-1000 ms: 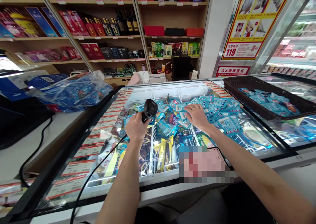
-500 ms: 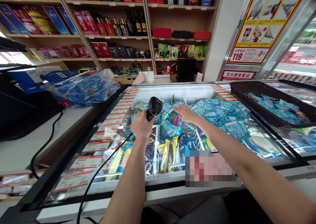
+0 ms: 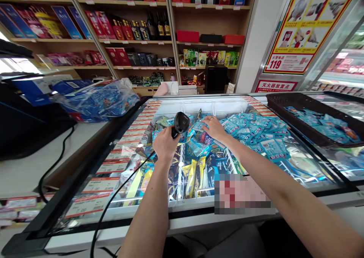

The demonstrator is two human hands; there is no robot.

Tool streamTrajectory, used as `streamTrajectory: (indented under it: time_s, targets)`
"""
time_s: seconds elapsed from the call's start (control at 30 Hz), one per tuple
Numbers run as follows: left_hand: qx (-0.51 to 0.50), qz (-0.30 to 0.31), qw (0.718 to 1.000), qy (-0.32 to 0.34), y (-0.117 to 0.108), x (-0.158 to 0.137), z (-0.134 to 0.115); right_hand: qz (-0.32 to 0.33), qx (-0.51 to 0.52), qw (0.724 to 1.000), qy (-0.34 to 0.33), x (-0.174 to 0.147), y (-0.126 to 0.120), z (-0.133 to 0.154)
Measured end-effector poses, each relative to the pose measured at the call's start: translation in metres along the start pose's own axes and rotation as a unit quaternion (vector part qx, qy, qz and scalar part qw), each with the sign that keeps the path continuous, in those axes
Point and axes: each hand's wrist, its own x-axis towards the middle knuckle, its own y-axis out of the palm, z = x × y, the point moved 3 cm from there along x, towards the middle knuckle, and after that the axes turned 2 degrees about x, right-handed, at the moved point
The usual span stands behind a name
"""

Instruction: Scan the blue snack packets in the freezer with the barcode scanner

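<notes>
My left hand (image 3: pixel 166 143) is wrapped around the handle of a black corded barcode scanner (image 3: pixel 181 122), its head tilted to the right over the open freezer. Just right of it, my right hand (image 3: pixel 215 128) has its fingers bent and closed at the edge of a light-blue snack packet (image 3: pixel 199 126); the fingertips are partly hidden. Beneath both hands, more blue packets (image 3: pixel 197 148) lie loose on the wrapped ice creams. Yellow-wrapped ice creams (image 3: pixel 196 174) stand in a white wire basket (image 3: pixel 180 171) nearer to me.
Many blue packets (image 3: pixel 250 127) are spread across the glass at right, beside a dark brown tray (image 3: pixel 274 102) with more of them. Price labels (image 3: pixel 96 184) line the left glass. A clear bag of blue packs (image 3: pixel 105 99) sits on the left counter. The scanner's cable (image 3: pixel 113 197) hangs by my left forearm.
My right hand has gone from lying flat over the packets to bent fingers at one packet's edge. My left hand with the scanner has shifted slightly right.
</notes>
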Motion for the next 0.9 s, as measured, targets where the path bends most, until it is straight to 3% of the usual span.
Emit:
streamTrajectory:
  time_s: [0.17,0.27,0.5,0.67,0.9]
  targets:
    - [0.002,0.003,1.0,0.001,0.002,0.0,0.001,0.092,-0.013,0.994,0.051,0.009,0.009,-0.002]
    - [0.004,0.001,1.0,-0.003,0.001,0.001,0.002,0.102,-0.003,0.991,0.084,0.013,0.007,0.0]
    - [0.001,0.006,1.0,0.004,0.0,0.0,0.001,0.069,0.002,0.985,0.16,0.019,0.003,0.002]
    - [0.004,-0.009,1.0,0.014,0.0,0.0,0.0,0.011,0.049,0.973,0.225,0.016,-0.009,-0.009]
    - [0.01,-0.004,0.998,0.063,0.005,-0.002,-0.009,-0.088,0.209,0.933,0.279,-0.034,-0.041,-0.055]
